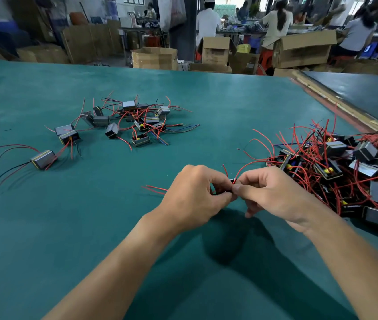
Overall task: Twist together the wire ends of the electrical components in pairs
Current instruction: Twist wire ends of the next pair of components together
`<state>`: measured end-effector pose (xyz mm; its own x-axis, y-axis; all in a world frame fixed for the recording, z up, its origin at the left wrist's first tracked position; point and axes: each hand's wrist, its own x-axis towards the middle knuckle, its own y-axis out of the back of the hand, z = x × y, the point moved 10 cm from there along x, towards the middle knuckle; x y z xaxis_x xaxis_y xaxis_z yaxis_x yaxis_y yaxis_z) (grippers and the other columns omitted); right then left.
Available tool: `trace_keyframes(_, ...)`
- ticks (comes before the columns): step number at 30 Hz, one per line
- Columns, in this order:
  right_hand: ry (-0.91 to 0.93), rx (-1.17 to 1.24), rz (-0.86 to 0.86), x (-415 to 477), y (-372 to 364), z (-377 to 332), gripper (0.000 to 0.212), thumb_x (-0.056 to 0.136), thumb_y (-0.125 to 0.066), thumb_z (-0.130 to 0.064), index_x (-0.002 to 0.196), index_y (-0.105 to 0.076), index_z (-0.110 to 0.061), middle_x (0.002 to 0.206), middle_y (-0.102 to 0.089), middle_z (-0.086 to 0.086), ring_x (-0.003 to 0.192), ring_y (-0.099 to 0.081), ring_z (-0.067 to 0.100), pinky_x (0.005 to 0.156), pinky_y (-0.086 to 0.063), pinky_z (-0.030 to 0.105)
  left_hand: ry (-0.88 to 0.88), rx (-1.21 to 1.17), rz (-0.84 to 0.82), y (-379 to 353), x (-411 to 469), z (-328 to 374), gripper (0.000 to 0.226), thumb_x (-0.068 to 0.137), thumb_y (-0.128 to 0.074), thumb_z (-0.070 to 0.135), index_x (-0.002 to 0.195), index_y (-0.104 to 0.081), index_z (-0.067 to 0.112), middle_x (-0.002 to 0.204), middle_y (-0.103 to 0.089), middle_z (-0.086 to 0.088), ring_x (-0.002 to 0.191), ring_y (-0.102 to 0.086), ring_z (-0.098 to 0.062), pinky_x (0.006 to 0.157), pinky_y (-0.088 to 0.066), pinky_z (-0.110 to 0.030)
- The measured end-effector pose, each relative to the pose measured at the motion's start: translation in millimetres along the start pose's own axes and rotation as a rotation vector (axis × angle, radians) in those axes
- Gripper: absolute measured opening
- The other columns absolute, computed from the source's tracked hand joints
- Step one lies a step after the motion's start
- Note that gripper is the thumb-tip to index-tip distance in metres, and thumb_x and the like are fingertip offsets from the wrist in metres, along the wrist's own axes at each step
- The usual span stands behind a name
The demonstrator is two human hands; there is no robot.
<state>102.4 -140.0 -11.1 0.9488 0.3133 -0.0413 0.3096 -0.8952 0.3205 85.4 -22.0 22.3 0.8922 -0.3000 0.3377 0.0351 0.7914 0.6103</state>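
My left hand [192, 195] and my right hand [273, 195] meet above the green table [183, 100], fingertips touching. Between them sits a small black electrical component [223, 191], mostly hidden by the fingers. My left hand grips it and my right thumb and fingers pinch at its wires. Thin red wires [154, 189] stick out to the left of my left hand, and others [241, 172] curve up between the two hands.
A big tangled pile of components with red wires [344, 169] lies at the right. A looser group of components [135, 121] lies mid-left, with a single one [43, 159] nearer me. Cardboard boxes [215, 51] and people working stand beyond the far edge.
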Motion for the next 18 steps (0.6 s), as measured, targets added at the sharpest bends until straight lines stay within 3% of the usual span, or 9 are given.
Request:
trace_keyframes(4,0.100,-0.034,0.039,-2,4,-10,0.019,0.089,-0.067,-0.004,0.070,-0.069,-0.005,0.053,-0.055,0.000,0.052,-0.049,0.010,0.049,-0.051,0.024,0.039,-0.053,-0.014,0,-2,0,0.009,0.084,-0.072,0.016,0.077,-0.077,0.019,0.040,-0.049,0.020,0.035,-0.032,-0.005,0.040,-0.023,-0.007)
trace_keyframes(7,0.207,-0.079,0.025,-6,3,-22,0.011,0.080,-0.075,-0.004,0.072,-0.069,-0.008,0.064,-0.064,0.009,0.060,-0.057,0.012,0.053,-0.053,0.028,0.091,-0.102,-0.051,-3,-1,-7,0.016,0.084,-0.075,0.019,0.068,-0.072,0.023,0.037,-0.045,0.017,0.034,-0.032,-0.004,0.039,-0.024,-0.009)
trace_keyframes(9,0.289,-0.133,0.007,-11,1,-32,0.005,0.075,-0.070,-0.006,0.074,-0.071,-0.011,0.068,-0.069,0.005,0.062,-0.060,0.011,0.058,-0.053,0.026,0.149,-0.150,-0.083,-4,-1,-14,0.015,0.082,-0.078,0.021,0.069,-0.074,0.026,0.037,-0.045,0.015,0.034,-0.031,-0.003,0.039,-0.026,-0.012)
trace_keyframes(13,0.351,-0.219,0.019,-15,1,-37,0.026,0.078,-0.067,0.003,0.076,-0.075,-0.022,0.071,-0.072,-0.004,0.064,-0.063,0.007,0.062,-0.050,0.017,0.266,-0.238,-0.143,-8,-3,-27,0.009,0.081,-0.079,0.018,0.075,-0.078,0.024,0.040,-0.051,0.013,0.037,-0.037,-0.002,0.040,-0.030,-0.011)
trace_keyframes(18,0.384,-0.280,0.030,-14,1,-38,0.022,0.078,-0.072,-0.001,0.075,-0.077,-0.022,0.071,-0.073,-0.005,0.064,-0.065,0.006,0.062,-0.049,0.015,0.286,-0.264,-0.203,-13,-4,-31,0.005,0.078,-0.081,0.018,0.076,-0.079,0.023,0.055,-0.059,0.003,0.044,-0.045,-0.011,0.044,-0.036,-0.014)
